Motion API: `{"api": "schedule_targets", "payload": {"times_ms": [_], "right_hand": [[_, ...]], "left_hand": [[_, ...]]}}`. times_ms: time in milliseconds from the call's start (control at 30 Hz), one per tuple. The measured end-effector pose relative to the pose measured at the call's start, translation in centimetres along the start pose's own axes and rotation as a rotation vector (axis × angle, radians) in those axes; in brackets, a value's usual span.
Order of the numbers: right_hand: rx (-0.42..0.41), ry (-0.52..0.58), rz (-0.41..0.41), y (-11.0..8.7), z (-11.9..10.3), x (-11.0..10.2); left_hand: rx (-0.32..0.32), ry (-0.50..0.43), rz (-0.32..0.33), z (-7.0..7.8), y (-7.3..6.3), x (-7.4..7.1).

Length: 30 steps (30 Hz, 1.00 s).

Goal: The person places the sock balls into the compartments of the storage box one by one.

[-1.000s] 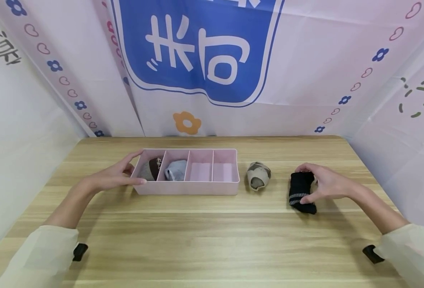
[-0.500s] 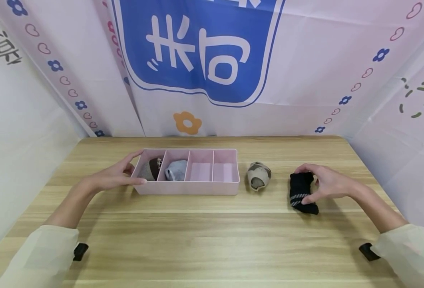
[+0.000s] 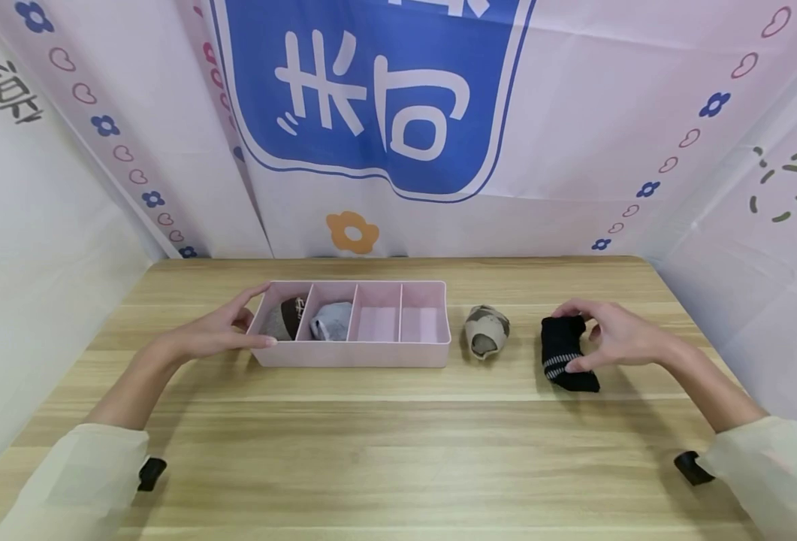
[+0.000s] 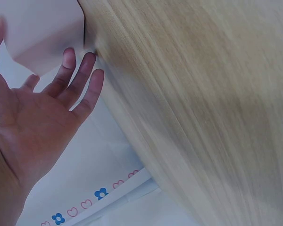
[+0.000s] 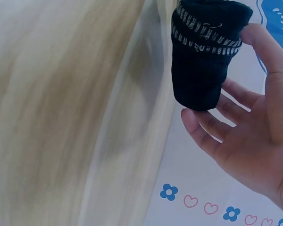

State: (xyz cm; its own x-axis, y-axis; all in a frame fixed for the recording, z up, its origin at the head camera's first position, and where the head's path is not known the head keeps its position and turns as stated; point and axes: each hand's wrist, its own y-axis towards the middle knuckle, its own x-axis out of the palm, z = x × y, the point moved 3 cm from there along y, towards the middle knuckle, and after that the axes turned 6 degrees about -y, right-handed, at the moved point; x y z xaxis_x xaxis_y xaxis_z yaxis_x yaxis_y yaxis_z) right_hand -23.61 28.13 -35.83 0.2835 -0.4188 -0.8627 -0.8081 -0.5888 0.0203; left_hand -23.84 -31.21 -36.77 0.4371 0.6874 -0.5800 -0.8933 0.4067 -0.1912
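My right hand [image 3: 623,335] pinches a rolled black sock [image 3: 562,353] with grey-white stripes, thumb on its near part and fingers at its far end. In the right wrist view the black sock [image 5: 200,75] hangs between thumb and fingers, just off the table. My left hand [image 3: 218,324] holds the left end of a pink divided storage box [image 3: 351,355], thumb at the front corner and forefinger at the back corner. The left wrist view shows its other fingers loosely spread beside the box [image 4: 47,37]. A grey-and-brown sock [image 3: 279,319] fills the leftmost compartment, and a light-blue sock [image 3: 331,321] lies beside it.
A rolled camouflage-patterned sock [image 3: 487,331] lies on the wooden table [image 3: 398,451] between the box and my right hand. The box's two right compartments show bare floors. A printed cloth [image 3: 560,150] hangs behind the table, with white cloth at both sides.
My right hand has lifted the black sock slightly and tilted it. The left hand and the box have stayed where they were.
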Motion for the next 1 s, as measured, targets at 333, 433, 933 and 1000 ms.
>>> {"api": "schedule_targets", "payload": {"times_ms": [333,433,933,1000], "right_hand": [[-0.007,-0.006,0.039,1.2,-0.2,-0.4],[-0.01,0.001,0.045,1.5,-0.3,-0.5],[-0.028,0.059,0.068,2.6,-1.2,-0.8],[-0.03,0.063,0.07,2.8,-1.3,-0.8]], "left_hand": [[0.003,0.003,0.004,0.2,0.0,0.0],[0.003,-0.001,0.001,0.2,0.0,0.0],[-0.006,-0.006,0.006,-0.2,0.1,-0.1],[-0.002,-0.008,0.005,-0.1,0.1,-0.1]]}}
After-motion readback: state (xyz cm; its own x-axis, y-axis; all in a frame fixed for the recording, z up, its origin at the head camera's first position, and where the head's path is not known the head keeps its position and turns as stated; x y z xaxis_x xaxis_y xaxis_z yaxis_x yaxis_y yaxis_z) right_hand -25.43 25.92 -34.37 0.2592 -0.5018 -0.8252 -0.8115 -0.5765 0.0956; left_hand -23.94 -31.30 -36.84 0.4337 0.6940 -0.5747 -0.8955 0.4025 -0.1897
